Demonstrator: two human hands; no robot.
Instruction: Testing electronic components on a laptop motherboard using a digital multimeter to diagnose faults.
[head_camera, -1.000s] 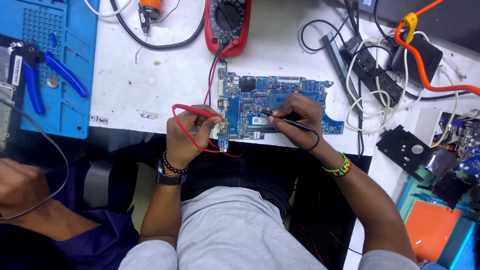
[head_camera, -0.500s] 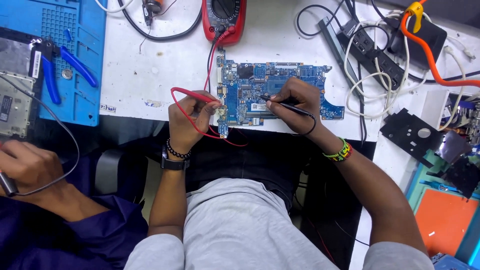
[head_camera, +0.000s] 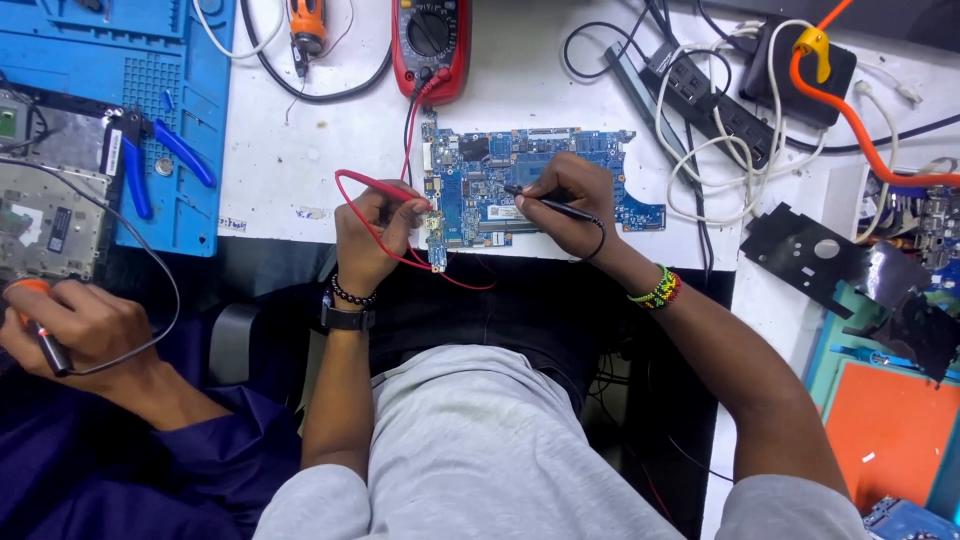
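Hands apart: left hand (head_camera: 375, 228) pinches red probe (head_camera: 425, 207), right hand (head_camera: 575, 200) grips black probe (head_camera: 545, 203) pen-like, tips on board (head_camera: 480, 180) near meter (head_camera: 430, 45).

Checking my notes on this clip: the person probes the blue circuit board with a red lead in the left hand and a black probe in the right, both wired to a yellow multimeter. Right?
Not quite. The head view shows the multimeter is red, not yellow. The rest holds: left hand holds the red lead, right hand the black probe, on the blue circuit board.

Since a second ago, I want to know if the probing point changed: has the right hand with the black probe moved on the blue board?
No. The right hand holds the black probe on the same middle area of the blue circuit board; only the camera shifted.
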